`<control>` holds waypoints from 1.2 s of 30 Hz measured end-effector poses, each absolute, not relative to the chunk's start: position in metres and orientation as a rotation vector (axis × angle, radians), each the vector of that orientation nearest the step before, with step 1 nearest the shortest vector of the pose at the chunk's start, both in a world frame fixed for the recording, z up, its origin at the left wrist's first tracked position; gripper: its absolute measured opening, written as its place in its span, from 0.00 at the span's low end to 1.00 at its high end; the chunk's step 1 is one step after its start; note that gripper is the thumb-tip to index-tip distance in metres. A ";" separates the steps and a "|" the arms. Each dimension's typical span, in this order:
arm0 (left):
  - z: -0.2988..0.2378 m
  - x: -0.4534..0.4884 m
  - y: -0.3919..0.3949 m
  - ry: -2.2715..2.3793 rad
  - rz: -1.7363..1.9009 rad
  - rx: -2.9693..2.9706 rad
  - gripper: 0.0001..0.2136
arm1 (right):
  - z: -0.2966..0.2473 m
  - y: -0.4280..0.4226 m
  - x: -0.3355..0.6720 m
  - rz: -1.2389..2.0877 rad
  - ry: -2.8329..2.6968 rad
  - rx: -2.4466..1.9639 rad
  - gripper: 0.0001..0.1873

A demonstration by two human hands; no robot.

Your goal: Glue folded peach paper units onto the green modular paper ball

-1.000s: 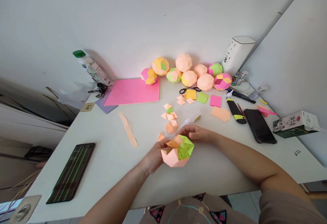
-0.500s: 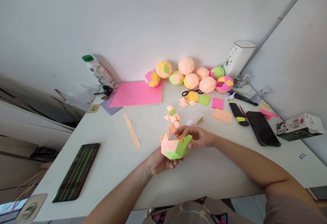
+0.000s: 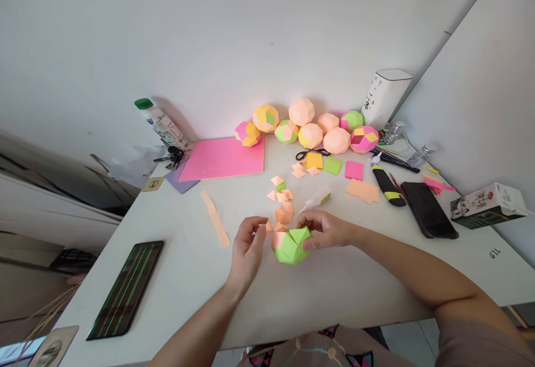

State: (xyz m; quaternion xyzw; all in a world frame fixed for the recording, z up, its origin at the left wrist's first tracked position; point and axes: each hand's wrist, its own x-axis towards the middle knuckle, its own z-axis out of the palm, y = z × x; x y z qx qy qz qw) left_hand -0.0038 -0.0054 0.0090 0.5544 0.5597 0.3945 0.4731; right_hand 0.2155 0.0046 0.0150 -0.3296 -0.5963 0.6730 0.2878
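Note:
My right hand grips the side of a half-built folded-paper ball, light green at the front with a peach part on the left. The ball sits low over the near middle of the table, its upper edge uneven. To its left my left hand is raised with curled fingers, thumb and forefinger pinched at a small peach folded paper piece. More peach folded pieces lie just behind the ball. A glue bottle with a clear body rests behind my right hand.
Several finished paper balls line the wall. Scissors, sticky-note pads, a cutter knife and a phone lie to the right. On the left are a pink board, a peach strip and a dark tablet-like device.
My left hand has let go of the paper ball's underside and moved left and up to the small peach piece. The ball has turned, showing more green, and stays in my right hand.

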 end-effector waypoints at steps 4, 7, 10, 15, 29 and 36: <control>0.013 -0.004 -0.012 1.118 0.964 1.761 0.10 | 0.018 0.003 0.212 1.801 -1.609 -0.927 0.19; 0.013 -0.003 -0.014 0.998 0.841 1.843 0.09 | 0.019 0.002 0.212 1.798 -1.593 -0.923 0.19; 0.011 -0.002 -0.013 0.918 0.797 1.811 0.08 | 0.017 0.002 0.212 1.777 -1.614 -0.921 0.17; 0.010 -0.001 -0.013 0.910 0.813 1.662 0.09 | 0.012 0.000 0.211 1.718 -1.653 -0.986 0.12; 0.006 -0.001 -0.014 0.790 0.902 1.705 0.05 | 0.015 -0.007 0.206 1.790 -1.675 -1.195 0.08; 0.007 0.000 -0.010 0.815 0.730 1.475 0.11 | 0.027 0.001 0.216 1.402 -1.917 -1.190 0.12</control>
